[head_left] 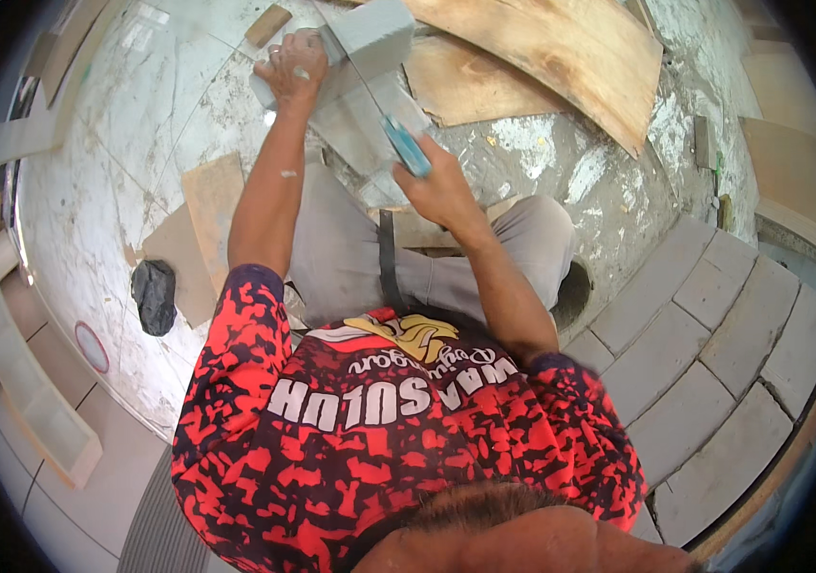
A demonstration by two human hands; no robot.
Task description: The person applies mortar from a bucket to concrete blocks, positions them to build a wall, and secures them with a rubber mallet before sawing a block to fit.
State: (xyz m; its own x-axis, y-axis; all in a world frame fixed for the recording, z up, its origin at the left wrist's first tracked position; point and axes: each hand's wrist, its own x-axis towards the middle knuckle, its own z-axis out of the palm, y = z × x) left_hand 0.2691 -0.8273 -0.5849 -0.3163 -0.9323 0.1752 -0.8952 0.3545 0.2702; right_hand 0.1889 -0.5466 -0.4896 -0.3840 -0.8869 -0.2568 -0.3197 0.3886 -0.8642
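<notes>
A hand saw with a turquoise handle (405,146) is in my right hand (441,189), its fingers wrapped round the grip. From there the thin blade runs up and to the left, lying across a light grey block (376,40) in front of my knees. My left hand (295,69) bears down on the block's left part, left of the blade, with its fingers bent over it. How deep the blade sits in the block, I cannot tell. Below the block a pale flat surface (336,129) shows, blurred near the saw.
Curved wooden boards (541,48) lie beyond the block to the right. Grey blocks (704,329) are laid in rows at my right. Brown flat pieces (212,205) and a black bundle (154,298) lie on the dusty floor at left. A small wood offcut (268,26) lies past my left hand.
</notes>
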